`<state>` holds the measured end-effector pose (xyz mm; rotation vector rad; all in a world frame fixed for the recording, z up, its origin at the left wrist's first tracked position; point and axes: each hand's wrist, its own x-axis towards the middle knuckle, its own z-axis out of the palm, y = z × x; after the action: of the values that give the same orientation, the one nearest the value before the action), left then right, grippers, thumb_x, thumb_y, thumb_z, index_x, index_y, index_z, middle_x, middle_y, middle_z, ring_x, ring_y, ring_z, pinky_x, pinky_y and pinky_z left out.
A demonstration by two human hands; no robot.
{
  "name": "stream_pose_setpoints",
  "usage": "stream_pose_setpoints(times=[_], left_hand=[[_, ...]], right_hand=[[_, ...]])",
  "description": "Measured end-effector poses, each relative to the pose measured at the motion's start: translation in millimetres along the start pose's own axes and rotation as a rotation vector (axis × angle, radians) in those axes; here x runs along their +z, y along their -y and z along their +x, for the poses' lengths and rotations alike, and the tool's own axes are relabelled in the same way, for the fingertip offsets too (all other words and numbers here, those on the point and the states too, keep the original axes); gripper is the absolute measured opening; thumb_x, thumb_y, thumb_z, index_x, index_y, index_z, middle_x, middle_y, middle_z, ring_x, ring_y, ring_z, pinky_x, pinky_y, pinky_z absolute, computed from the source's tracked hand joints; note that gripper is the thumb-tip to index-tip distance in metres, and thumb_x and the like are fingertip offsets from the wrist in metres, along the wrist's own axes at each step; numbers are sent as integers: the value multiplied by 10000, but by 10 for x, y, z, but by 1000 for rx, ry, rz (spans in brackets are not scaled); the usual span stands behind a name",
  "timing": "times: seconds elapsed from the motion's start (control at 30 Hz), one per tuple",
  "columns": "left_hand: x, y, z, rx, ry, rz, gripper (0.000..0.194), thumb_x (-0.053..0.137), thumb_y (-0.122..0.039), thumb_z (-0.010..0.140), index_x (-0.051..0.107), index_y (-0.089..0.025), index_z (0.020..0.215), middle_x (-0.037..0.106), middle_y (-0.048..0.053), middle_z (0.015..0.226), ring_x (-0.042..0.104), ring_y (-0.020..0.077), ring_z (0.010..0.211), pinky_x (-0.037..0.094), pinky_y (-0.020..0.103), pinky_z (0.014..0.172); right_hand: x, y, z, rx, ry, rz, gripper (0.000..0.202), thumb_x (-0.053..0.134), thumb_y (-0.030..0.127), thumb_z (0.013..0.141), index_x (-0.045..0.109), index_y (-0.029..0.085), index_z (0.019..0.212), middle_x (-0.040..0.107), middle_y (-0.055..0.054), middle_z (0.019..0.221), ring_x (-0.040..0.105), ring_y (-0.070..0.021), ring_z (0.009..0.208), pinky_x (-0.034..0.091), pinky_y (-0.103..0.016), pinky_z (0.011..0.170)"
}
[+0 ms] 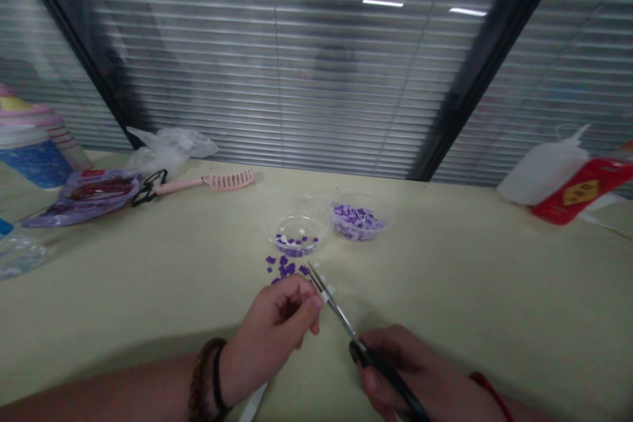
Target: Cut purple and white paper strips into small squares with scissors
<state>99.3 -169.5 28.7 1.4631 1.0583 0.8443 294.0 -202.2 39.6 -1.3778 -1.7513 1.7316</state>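
Note:
My left hand (281, 316) pinches a small white strip (325, 295) between thumb and forefinger. My right hand (405, 372) is closed round the black handles of the scissors (341, 316), whose narrow blades point up and left and lie at the strip. Small purple pieces (287, 269) and a few white ones are scattered on the table just beyond my left hand. Behind them stands a clear round bowl (297, 227) with purple and white pieces inside. To its right, a second clear bowl (363, 221) holds a heap of light purple pieces.
A pink hairbrush (230, 180), a black clip (150, 188), a purple packet (91, 194) and a blue cup (37, 158) are at the left. A white bottle (544, 171) and a red bottle (581, 191) are at the far right. Blinds (321, 79) rise behind the table (459, 270).

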Motion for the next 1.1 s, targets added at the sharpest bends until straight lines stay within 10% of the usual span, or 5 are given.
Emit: stream_pose_setpoints(times=[0.53,1.1], left_hand=[[-34,-2,20,-4,-41,6,283,506,-381,838,448,-192,635,400,-82,510,345,65,418,288,188,418],[-6,-16,19,-6,-8,-43,255,553,-364,803,463,-192,638,384,-90,490,304,69,434,250,197,418]], right_hand=[[2,-69,-24,61,-43,62,598,535,792,603,445,201,624,423,58,503,344,-84,457,301,-238,479],[31,8,-7,95,-45,-144,265,529,388,686,407,207,535,380,37,553,372,-122,553,289,-250,505]])
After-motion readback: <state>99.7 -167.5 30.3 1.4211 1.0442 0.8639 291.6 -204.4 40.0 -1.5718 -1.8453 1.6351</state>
